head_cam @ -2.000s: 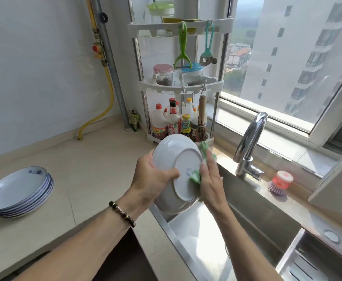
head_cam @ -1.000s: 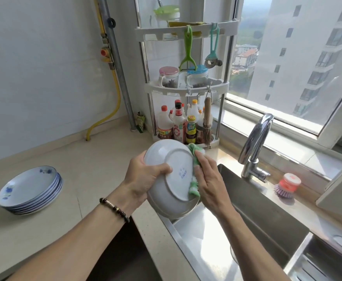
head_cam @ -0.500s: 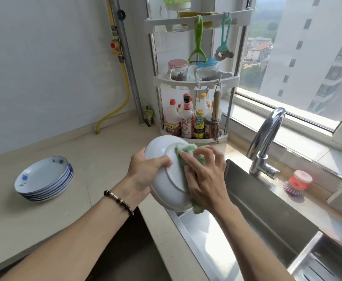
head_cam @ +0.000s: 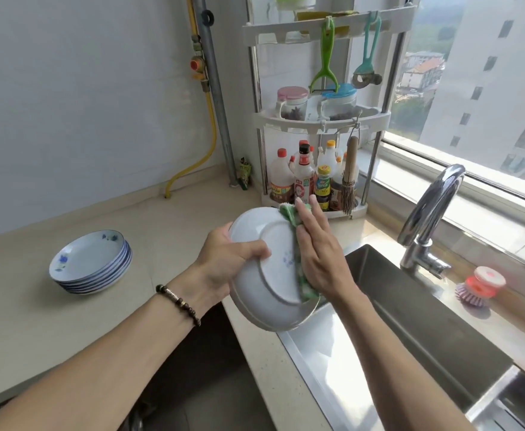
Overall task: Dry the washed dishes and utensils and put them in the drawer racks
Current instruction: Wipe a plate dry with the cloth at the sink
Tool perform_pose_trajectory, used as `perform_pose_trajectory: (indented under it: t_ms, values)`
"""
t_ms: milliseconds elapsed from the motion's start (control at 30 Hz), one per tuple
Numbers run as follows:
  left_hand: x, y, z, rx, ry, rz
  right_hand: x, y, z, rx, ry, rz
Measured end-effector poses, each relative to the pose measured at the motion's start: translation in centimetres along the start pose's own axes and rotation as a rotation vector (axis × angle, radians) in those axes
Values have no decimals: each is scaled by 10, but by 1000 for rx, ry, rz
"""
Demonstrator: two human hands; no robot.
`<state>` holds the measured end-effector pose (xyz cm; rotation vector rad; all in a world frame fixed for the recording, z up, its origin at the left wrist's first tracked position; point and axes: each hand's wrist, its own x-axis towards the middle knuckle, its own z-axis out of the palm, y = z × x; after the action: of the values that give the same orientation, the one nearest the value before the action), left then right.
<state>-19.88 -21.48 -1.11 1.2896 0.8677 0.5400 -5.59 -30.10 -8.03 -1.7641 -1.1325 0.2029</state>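
The left hand [head_cam: 224, 262] has its thumb curled over the underside of a white plate [head_cam: 264, 275] and its fingers wrapped behind the rim, clamped on the plate's left edge. A beaded bracelet [head_cam: 179, 303] sits on that wrist. The right hand [head_cam: 320, 253] lies flat with its fingers straight and close together, pressing a green cloth [head_cam: 295, 244] against the right part of the plate's underside; the cloth shows above the fingertips and again below the heel of the hand. The plate is held on edge, its foot ring and a small blue mark facing the camera, and it hangs in the air over the near left corner of the steel sink [head_cam: 410, 321].

Taking the sink as the landmark: to its left the countertop [head_cam: 68, 321] carries a stack of blue-patterned plates [head_cam: 91, 262], well apart from the hands. Behind the sink's left end stands a white corner rack [head_cam: 320, 119], with sauce bottles [head_cam: 304, 178] and a small brush on the bottom tier, two lidded jars on the middle tier, and a green peeler [head_cam: 325, 57] hanging from the top one. The faucet [head_cam: 426, 219] rises from the sink's far edge, and a red dish brush [head_cam: 479, 286] rests on the ledge just right of it. A yellow hose [head_cam: 210, 119] and a grey pipe run down the wall left of the rack.
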Motion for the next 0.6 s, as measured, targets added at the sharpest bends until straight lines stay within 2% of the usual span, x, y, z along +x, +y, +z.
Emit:
perform_pose_trajectory:
  t_ms: [67, 167, 233, 300, 433, 467, 600]
  values:
    - [-4, -3, -2, -2, 25, 13, 5, -2, 2, 18, 9, -11]
    - [-1, -3, -9, -57, 163, 49, -24, -11, 23, 17, 29, -29]
    - [3, -3, -18, -100, 294, 66, -49, -22, 44, 8, -24, -105]
    - [4, -4, -26, -130, 359, 84, -55, -24, 56, 4, -69, -144]
    - [-7, -13, -35, -142, 416, 117, -28, -41, 67, 128, 49, 122]
    - [-8, -14, -38, -163, 461, 127, -31, -57, 74, 156, 57, 125]
    - [-13, -5, -64, -279, 619, 159, -59, -106, 120, 166, 47, -106]
